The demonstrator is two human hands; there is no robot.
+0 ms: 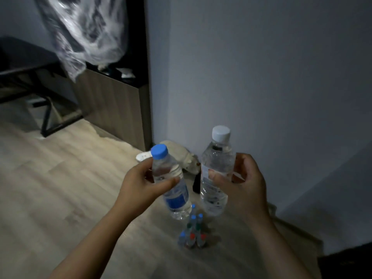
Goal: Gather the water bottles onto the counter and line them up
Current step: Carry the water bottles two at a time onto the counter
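Holding a water bottle in each hand, the person has both bottles up in the air above the wooden floor (60,188), in dim light. The left hand (138,184) grips the blue-capped bottle (177,200) around its upper body. Its fingers (169,183) are clamped on the clear plastic just above the blue label, and the bottle leans with its cap towards the upper left. The right hand (247,184) grips the white-capped bottle (218,160) around the middle, with the thumb across the front and the other fingers curled behind. This bottle stands nearly upright. The two bottles are near each other but do not touch.

Below and between them, a cluster of small bottles (192,234) stands on the floor with blue, red and green caps, packed close together. Beyond the hands, a pale soft object (189,158) lies in the corner where the grey wall (261,77) meets a wood-fronted cabinet (112,105). A crumpled clear plastic bag (86,31) hangs at the upper left, in front of the cabinet's dark top. A small dark item behind the held bottles is too hidden to make out.
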